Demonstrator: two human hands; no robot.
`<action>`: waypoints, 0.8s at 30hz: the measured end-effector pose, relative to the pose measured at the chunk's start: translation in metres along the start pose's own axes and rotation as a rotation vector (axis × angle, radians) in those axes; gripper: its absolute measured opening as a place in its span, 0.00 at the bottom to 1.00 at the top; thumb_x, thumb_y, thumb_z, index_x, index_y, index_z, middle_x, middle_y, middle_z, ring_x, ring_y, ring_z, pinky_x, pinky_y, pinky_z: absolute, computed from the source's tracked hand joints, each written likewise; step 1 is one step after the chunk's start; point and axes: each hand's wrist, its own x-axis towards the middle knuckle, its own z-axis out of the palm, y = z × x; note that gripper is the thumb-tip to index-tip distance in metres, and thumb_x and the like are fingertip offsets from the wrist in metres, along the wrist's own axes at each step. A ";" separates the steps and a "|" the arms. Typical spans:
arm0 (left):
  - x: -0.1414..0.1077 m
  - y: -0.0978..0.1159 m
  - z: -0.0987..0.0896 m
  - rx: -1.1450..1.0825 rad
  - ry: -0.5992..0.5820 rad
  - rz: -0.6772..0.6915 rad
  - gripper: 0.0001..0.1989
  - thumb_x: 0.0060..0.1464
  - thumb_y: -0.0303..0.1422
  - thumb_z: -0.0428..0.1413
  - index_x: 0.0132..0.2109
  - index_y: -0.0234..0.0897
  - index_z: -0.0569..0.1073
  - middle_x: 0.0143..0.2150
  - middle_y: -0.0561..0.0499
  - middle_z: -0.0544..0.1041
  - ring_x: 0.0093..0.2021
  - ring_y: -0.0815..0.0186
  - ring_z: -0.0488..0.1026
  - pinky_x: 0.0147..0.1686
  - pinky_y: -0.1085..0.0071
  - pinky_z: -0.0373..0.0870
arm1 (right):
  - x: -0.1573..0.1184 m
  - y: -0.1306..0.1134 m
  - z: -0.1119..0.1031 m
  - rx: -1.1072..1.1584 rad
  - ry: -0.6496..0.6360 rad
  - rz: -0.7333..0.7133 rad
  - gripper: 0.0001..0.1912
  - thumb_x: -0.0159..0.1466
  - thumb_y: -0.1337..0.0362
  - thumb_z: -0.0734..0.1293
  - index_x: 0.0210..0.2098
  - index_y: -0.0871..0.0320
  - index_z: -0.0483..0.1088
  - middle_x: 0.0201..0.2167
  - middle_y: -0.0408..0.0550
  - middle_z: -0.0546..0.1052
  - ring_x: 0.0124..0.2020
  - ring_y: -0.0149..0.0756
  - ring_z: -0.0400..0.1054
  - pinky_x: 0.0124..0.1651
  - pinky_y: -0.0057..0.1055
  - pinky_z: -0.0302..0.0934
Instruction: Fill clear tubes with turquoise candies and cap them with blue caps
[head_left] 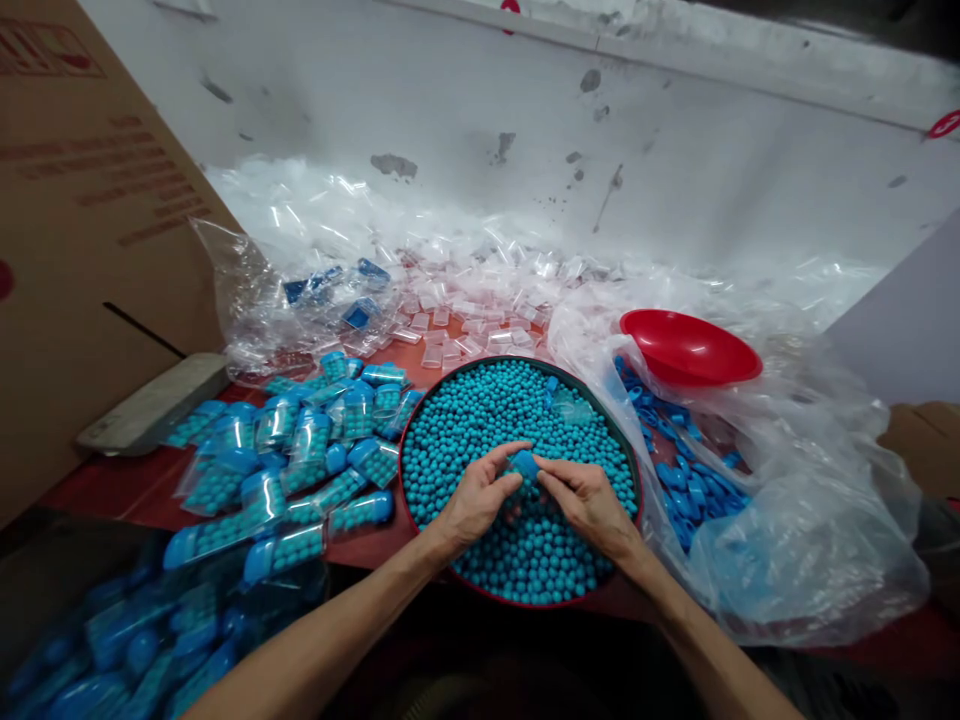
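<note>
Desk: I see a red desk [371, 548] under a pale, stained wall [465, 110], with a cardboard box [97, 240] at nine to ten o'clock.
Tub: in front of me, its dark red rim [403, 490] encloses a bed of blue beads [465, 410].
Twelve o'clock: small clear plastic pieces [476, 325] lie scattered beyond the tub.
Nine o'clock: filled blue-capped containers [307, 450] are heaped just beside the tub.
Two o'clock: a red bowl [690, 345] rests on crumpled clear plastic.
Three o'clock: loose blue parts [694, 490] lie near a clear bag [810, 570].
Left hand: my left hand [478, 500] is partly closed, thumb and fingers curled round the left side of a small blue-capped piece [525, 464].
Right hand: my right hand [589, 503] pinches its right side, thumb and forefinger close together.
Held piece: it sits between both hands, above the beads; its lower part is hard to make out.
</note>
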 end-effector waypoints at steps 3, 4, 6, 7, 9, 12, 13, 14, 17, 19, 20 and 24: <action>-0.001 -0.004 -0.001 0.038 0.052 0.002 0.19 0.48 0.34 0.51 0.49 0.38 0.63 0.28 0.56 0.64 0.18 0.77 0.61 0.17 0.78 0.61 | 0.001 0.002 0.001 -0.106 -0.052 -0.104 0.14 0.62 0.64 0.55 0.37 0.58 0.70 0.22 0.44 0.69 0.24 0.31 0.63 0.29 0.27 0.57; -0.001 -0.004 -0.001 0.049 0.059 -0.001 0.18 0.48 0.34 0.51 0.48 0.38 0.63 0.27 0.56 0.64 0.18 0.77 0.61 0.17 0.78 0.61 | 0.002 0.003 0.000 -0.133 -0.065 -0.129 0.13 0.62 0.64 0.55 0.37 0.58 0.70 0.22 0.45 0.69 0.25 0.31 0.62 0.30 0.26 0.56; -0.003 -0.003 -0.001 0.059 0.035 -0.014 0.17 0.48 0.34 0.51 0.48 0.38 0.62 0.25 0.57 0.62 0.17 0.76 0.62 0.16 0.79 0.60 | 0.003 0.005 -0.004 -0.152 -0.106 -0.149 0.13 0.61 0.64 0.55 0.35 0.58 0.70 0.22 0.44 0.68 0.25 0.30 0.61 0.30 0.26 0.56; -0.004 -0.001 -0.001 0.057 0.006 -0.025 0.17 0.49 0.34 0.50 0.48 0.38 0.61 0.24 0.58 0.62 0.17 0.76 0.63 0.15 0.79 0.60 | 0.004 0.006 -0.006 -0.133 -0.142 -0.140 0.13 0.61 0.64 0.56 0.35 0.58 0.71 0.22 0.43 0.69 0.24 0.30 0.61 0.30 0.25 0.56; -0.005 0.002 0.001 0.046 -0.058 -0.052 0.18 0.49 0.34 0.51 0.48 0.39 0.59 0.23 0.58 0.62 0.17 0.74 0.64 0.15 0.79 0.60 | 0.004 0.008 -0.011 -0.045 -0.196 -0.095 0.13 0.61 0.63 0.56 0.34 0.57 0.71 0.23 0.42 0.71 0.25 0.29 0.62 0.31 0.25 0.57; -0.007 0.003 0.005 0.031 -0.065 -0.058 0.18 0.48 0.35 0.51 0.47 0.39 0.58 0.23 0.58 0.63 0.16 0.75 0.64 0.13 0.81 0.57 | 0.001 0.010 -0.009 0.053 -0.166 -0.042 0.12 0.61 0.62 0.57 0.36 0.56 0.71 0.26 0.42 0.73 0.27 0.30 0.65 0.33 0.25 0.59; -0.007 0.002 0.006 0.036 -0.045 -0.048 0.17 0.49 0.34 0.50 0.46 0.39 0.58 0.23 0.59 0.62 0.15 0.77 0.62 0.12 0.82 0.55 | -0.001 0.010 -0.007 0.044 -0.136 -0.045 0.12 0.61 0.62 0.57 0.36 0.56 0.71 0.25 0.42 0.73 0.28 0.31 0.65 0.33 0.26 0.59; -0.008 0.001 0.006 0.051 -0.023 -0.036 0.15 0.49 0.34 0.50 0.45 0.38 0.59 0.22 0.60 0.60 0.14 0.78 0.59 0.11 0.83 0.54 | -0.002 0.010 -0.004 0.012 -0.114 -0.058 0.12 0.61 0.62 0.56 0.35 0.56 0.71 0.25 0.43 0.72 0.27 0.31 0.65 0.33 0.27 0.59; -0.007 -0.003 0.006 0.119 0.038 0.018 0.10 0.50 0.33 0.49 0.41 0.38 0.61 0.20 0.61 0.56 0.14 0.80 0.54 0.12 0.83 0.52 | -0.004 0.006 0.000 -0.121 -0.124 -0.111 0.12 0.61 0.65 0.55 0.34 0.57 0.70 0.23 0.45 0.70 0.26 0.31 0.63 0.33 0.28 0.59; -0.007 -0.003 0.004 0.128 0.052 0.040 0.10 0.50 0.34 0.49 0.42 0.38 0.61 0.21 0.60 0.57 0.15 0.79 0.55 0.14 0.82 0.55 | -0.002 0.002 -0.005 -0.128 -0.158 -0.120 0.11 0.60 0.65 0.57 0.37 0.57 0.70 0.26 0.46 0.70 0.29 0.31 0.63 0.36 0.29 0.59; -0.007 -0.002 0.003 0.114 0.040 0.037 0.11 0.51 0.34 0.49 0.43 0.39 0.60 0.22 0.60 0.59 0.16 0.78 0.56 0.15 0.82 0.56 | -0.001 0.000 -0.009 -0.079 -0.184 -0.105 0.11 0.59 0.65 0.58 0.40 0.57 0.69 0.29 0.46 0.70 0.31 0.32 0.63 0.38 0.30 0.59; -0.009 0.004 0.001 0.039 -0.047 -0.010 0.14 0.50 0.34 0.49 0.44 0.40 0.57 0.25 0.58 0.62 0.17 0.77 0.60 0.16 0.80 0.60 | 0.004 -0.002 -0.021 0.323 -0.204 0.139 0.17 0.56 0.63 0.62 0.46 0.55 0.65 0.36 0.45 0.70 0.31 0.31 0.66 0.36 0.31 0.63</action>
